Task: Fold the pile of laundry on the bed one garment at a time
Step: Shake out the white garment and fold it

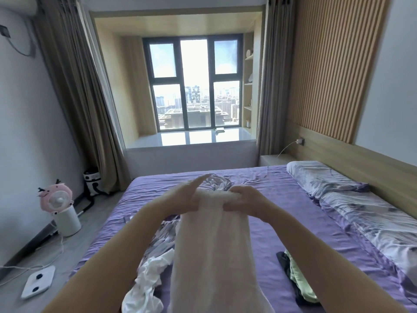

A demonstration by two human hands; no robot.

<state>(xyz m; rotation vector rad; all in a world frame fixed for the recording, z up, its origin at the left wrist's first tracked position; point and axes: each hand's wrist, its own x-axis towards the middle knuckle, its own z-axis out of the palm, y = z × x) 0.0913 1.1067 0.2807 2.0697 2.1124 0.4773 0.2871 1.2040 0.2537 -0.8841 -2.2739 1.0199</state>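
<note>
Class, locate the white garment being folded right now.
In the head view the white garment hangs centre frame over the purple bed, its top edge held up between the left hand and right hand, with crumpled laundry lower left.

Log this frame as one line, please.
step: folding in progress | held: white garment lifted over bed | left hand: at top edge, forefinger straight | right hand: gripping top edge | pending: laundry pile

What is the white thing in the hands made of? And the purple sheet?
The white garment looks like a soft, fuzzy knit or fleece: its surface is matte and slightly nubbly, and it hangs limp from the left hand and right hand. The purple sheet seems a thin, smooth woven cloth, perhaps cotton, with fine creases.
</note>
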